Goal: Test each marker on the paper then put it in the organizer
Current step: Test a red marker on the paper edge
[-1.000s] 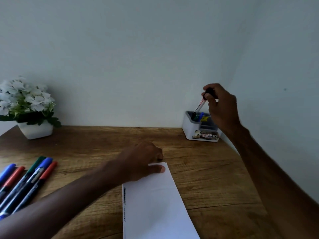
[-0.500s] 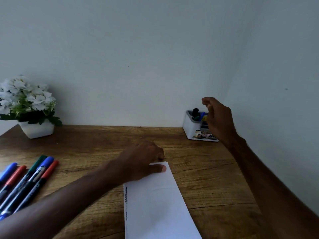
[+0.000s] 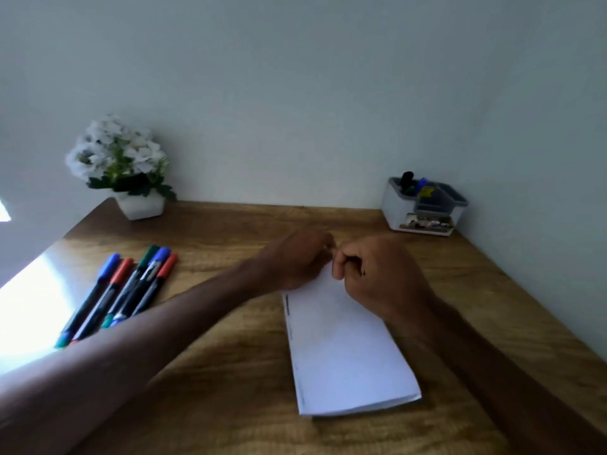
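A folded white paper (image 3: 345,349) lies in the middle of the wooden desk, with dark test marks along its left edge. My left hand (image 3: 295,261) and my right hand (image 3: 377,274) meet at the paper's far edge, fingers curled, and both seem to pinch that edge. Neither holds a marker. Several markers (image 3: 131,290) with blue, red and green caps lie in a row on the left. The white and grey organizer (image 3: 423,208) stands in the far right corner with a black and a blue marker upright in it.
A white pot of white flowers (image 3: 121,169) stands at the far left against the wall. Walls close off the desk at the back and on the right. A bright patch of sunlight falls on the desk's left edge.
My right hand dropped the marker into the organizer, let go and came back to the paper's far edge beside my left hand. The view has shifted left.
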Motion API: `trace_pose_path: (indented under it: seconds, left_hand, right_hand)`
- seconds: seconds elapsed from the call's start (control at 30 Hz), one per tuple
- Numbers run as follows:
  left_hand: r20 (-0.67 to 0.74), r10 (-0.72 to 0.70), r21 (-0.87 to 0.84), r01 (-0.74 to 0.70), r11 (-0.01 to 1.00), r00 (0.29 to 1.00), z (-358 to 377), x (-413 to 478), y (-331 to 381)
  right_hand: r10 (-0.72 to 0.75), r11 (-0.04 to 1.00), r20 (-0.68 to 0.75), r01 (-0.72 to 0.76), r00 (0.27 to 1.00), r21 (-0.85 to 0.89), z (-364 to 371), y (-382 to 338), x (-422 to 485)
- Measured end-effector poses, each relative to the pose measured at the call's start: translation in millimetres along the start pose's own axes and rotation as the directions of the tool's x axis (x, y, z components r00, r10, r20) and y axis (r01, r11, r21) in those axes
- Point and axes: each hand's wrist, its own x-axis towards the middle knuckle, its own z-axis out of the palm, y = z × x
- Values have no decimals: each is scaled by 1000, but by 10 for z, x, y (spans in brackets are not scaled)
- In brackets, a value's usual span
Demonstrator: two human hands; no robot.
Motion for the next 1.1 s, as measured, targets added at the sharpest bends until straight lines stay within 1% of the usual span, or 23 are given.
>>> trace_pose_path:
  seconds: [0.07,0.1,0.13,0.2,0.23,0.27,0.33,0.37,0.4,0.47,0.57,0.63,0.67,0.77,0.83,0.9,0.97,1.1]
  left_hand:
    - [-68,-78,28,80,996,995,-127,-142,-43]
    - [-99,-116,86,124,989,988,-211,-240,-64]
    - [-122,-159,180,179,967,980,-300,-336,-85]
    - [-150,-264,360,302,883,953,-483,-637,-187]
    - [-170,-340,412,380,828,925,-549,-810,-296]
    - [-190,-427,426,466,775,884,-598,-1008,-470]
    - [-167,-620,380,630,677,767,-672,-1372,-735]
    - [-135,-693,334,690,642,709,-681,-1528,-854]
    - [-111,-738,295,731,615,666,-685,-1653,-906]
    - [-67,-792,233,781,579,607,-686,-1807,-887]
    - [-4,-823,198,807,556,568,-670,-1839,-726]
    - [4,-819,195,803,564,574,-628,-1775,-629]
    - [17,-802,198,784,588,597,-603,-1733,-576]
    - [55,-697,208,675,708,715,-492,-1548,-419]
    - [44,-592,213,572,792,805,-397,-1355,-286]
    - [37,-500,204,484,851,865,-281,-1136,-151]
    - [39,-450,216,432,876,892,-184,-952,-65]
    - [34,-444,242,424,873,895,-83,-835,-47]
  right_hand:
    - [-15,1000,105,13,994,23,81,-209,-111]
    - [-21,999,155,16,988,29,111,-316,-162]
    - [-30,999,191,24,981,31,142,-400,-197]
    - [-69,997,225,64,972,31,199,-542,-249]
    - [-87,996,233,85,969,21,226,-580,-266]
    - [-100,995,234,101,967,9,248,-597,-274]
    - [-108,994,222,110,969,5,275,-585,-278]
    - [-106,994,214,105,971,15,281,-574,-283]
    - [-104,995,208,101,973,25,283,-561,-289]
    - [-108,994,206,103,973,34,286,-551,-293]
    - [-116,993,203,111,972,39,285,-560,-297]
    - [-110,993,205,102,972,51,285,-554,-301]
    - [-106,994,206,96,973,56,283,-549,-303]
    - [-94,995,208,83,974,62,266,-523,-304]
    - [-79,996,216,68,973,58,244,-485,-295]
    - [-55,998,230,45,972,48,215,-424,-285]
    - [-28,999,238,17,971,48,185,-355,-279]
    - [8,998,273,-24,962,53,146,-273,-260]
